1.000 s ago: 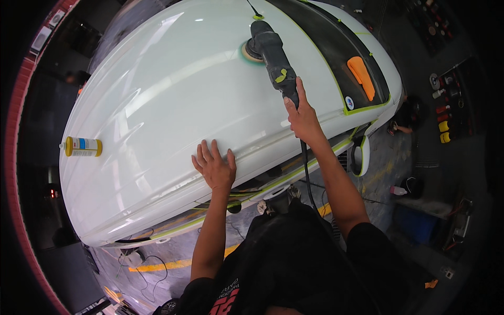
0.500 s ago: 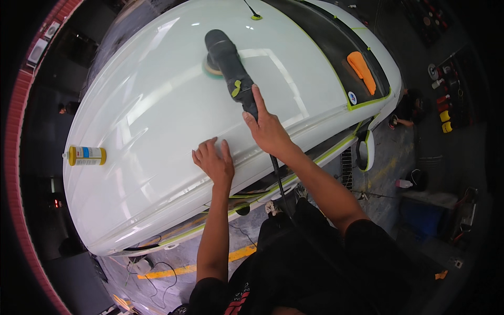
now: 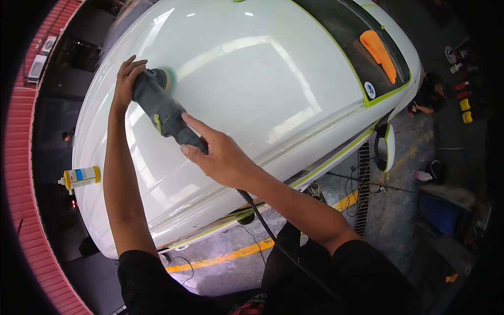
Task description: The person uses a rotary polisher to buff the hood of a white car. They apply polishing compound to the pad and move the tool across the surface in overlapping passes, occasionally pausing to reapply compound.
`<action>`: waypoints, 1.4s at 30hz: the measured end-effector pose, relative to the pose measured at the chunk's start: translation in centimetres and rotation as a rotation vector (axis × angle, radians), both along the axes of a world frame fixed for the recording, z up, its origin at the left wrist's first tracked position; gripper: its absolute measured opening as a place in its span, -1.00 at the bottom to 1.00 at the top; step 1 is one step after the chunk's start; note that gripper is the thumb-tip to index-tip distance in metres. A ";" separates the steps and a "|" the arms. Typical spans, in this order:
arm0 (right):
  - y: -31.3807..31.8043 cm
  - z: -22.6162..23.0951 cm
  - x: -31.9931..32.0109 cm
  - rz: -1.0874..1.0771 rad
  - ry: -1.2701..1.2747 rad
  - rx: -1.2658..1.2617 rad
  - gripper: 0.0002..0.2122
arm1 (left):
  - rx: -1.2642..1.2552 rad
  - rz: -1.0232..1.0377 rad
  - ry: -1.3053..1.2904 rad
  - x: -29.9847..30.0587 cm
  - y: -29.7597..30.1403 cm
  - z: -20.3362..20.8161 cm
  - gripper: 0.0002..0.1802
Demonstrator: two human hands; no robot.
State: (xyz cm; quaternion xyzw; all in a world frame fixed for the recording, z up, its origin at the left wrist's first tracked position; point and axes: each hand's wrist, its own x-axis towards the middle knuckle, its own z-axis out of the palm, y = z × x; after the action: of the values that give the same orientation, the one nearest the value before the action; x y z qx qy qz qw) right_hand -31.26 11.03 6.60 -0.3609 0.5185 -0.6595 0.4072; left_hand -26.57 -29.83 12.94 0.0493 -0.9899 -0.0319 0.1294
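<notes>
A black car polisher [image 3: 157, 107] is over the white car roof [image 3: 236, 100], on its left half. Its round pad [image 3: 169, 80], green at the edge, faces the roof; I cannot tell if it touches the paint. My right hand [image 3: 218, 157] is closed around the polisher's rear handle, and the black power cord [image 3: 268, 228] runs down from there past my body. At the far end, my left hand [image 3: 127, 83] is on the polisher's head, fingers curled over its top. A yellow-green strip is stuck to the tool's body.
A yellow-and-white bottle [image 3: 82, 177] lies on its side at the roof's left end. An orange cloth [image 3: 378, 55] rests on the windscreen [image 3: 336, 31], edged with yellow-green tape. The side mirror [image 3: 386, 147] sticks out at right. Another person [image 3: 430, 94] crouches beyond it. Cables lie on the floor.
The polisher has moved left across the roof and its head has tilted. My left hand has left the roof's near edge and taken hold of the polisher's head.
</notes>
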 end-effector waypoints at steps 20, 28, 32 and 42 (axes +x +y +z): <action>11.3 -3.0 -8.3 -0.381 -0.413 -0.081 -0.50 | -0.361 -0.624 0.056 -26.0 11.1 -4.3 -0.76; 9.2 -2.5 -3.5 -0.135 -0.469 -0.131 -0.43 | -0.151 -0.408 -0.073 -14.1 3.6 -3.2 -0.74; 8.2 -0.9 -1.1 -0.067 -0.449 -0.077 -0.43 | 0.014 -0.247 -0.122 -8.5 0.2 -2.9 -0.77; 2.4 -2.7 7.1 0.182 -0.256 -0.117 -0.47 | 0.179 -0.020 -0.023 12.8 -6.4 -3.2 -0.70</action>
State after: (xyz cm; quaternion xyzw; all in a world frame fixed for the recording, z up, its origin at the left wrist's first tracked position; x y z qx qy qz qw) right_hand -24.17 13.42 3.86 -0.3424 0.3886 -0.6895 0.5063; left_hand -13.79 -36.25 9.75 0.0510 -0.9849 -0.1211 0.1129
